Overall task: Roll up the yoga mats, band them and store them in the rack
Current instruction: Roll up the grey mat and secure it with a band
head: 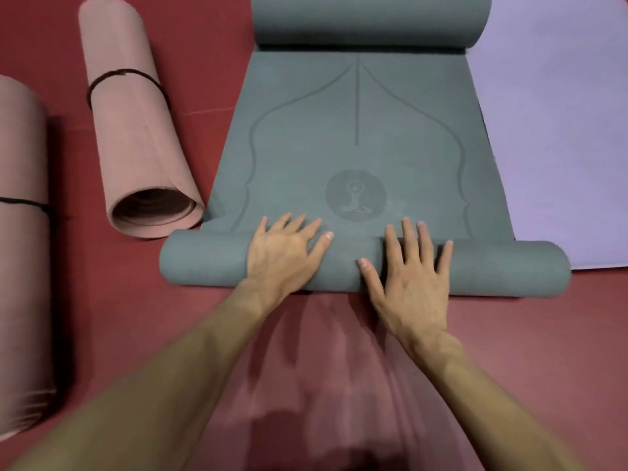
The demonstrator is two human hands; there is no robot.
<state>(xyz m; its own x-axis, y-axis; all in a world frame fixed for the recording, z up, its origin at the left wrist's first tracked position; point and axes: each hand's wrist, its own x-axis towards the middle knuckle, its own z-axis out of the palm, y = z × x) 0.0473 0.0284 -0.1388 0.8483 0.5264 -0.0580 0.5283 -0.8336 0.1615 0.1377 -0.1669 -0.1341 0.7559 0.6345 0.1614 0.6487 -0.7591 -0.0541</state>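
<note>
The floor [102, 294] is a dull red covering that fills the view, with a thin pale seam running across it at upper left. Between the person's forearms it looks paler and streaked, too blurred to say why. No walls or furniture are visible.

The green mat [306, 147] lies on the floor straight ahead, running away from the person. Its near end is wound into a roll [204, 258] lying crosswise, and its far end curls into a second, fatter roll [370, 18] at the top edge of the view. The flat stretch between them has an embossed arch outline, a centre line and a round emblem [355, 195] with a seated figure.

The left hand [282, 256] and right hand [411, 283] both rest palm down on top of the near roll, side by side near its middle. Their fingers [409, 232] are straight and spread, gripping nothing, and the tips reach over onto the flat part.

A lilac mat [560, 130] lies flat to the right, and the green mat's edge overlaps it.

To the left a pink roll [136, 141] lies on the floor, its open end just beside the green roll's left end, with a black band [125, 73] around it. Farther left, cut off by the frame, is another pink roll [20, 283], also ringed by a black band [20, 201].
</note>
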